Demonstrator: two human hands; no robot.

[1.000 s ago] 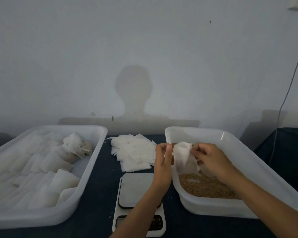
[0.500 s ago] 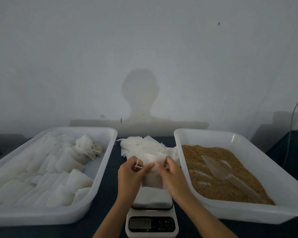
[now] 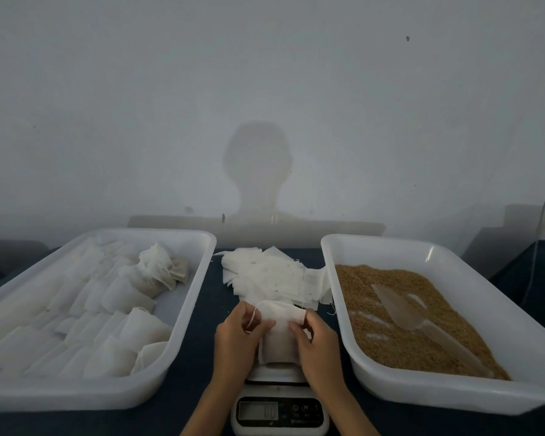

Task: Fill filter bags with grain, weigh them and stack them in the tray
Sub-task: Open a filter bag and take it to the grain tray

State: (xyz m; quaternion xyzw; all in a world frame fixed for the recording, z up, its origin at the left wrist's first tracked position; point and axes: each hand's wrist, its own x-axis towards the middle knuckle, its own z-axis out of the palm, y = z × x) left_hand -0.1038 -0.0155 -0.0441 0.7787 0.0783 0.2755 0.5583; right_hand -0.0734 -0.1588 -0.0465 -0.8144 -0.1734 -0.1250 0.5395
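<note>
Against a grey wall, on dark cloth (image 3: 202,404), both hands (image 3: 236,338) (image 3: 315,344) pinch a filter bag (image 3: 279,338).

Left hand (image 3: 238,335), right hand (image 3: 317,344): bare, no gloves, rings; forearms bare, no sleeves visible.

White filled filter bag (image 3: 279,338) stands upright on the scale (image 3: 279,412).

Dim, flat, bluish-grey feed on my end. Light src behind wearer: head-and-shoulders shadow (image 3: 258,171) thrown on wall (image 3: 107,105). Small glare streak on right tray rim (image 3: 430,253). Wide-angle bend toward edges, trays splay outward. Filled bags in left tray (image 3: 183,313) washed out, low contrast. Scale display (image 3: 258,411) soft, digits unreadable. Tabletop (image 3: 195,366) nearly black.
</note>
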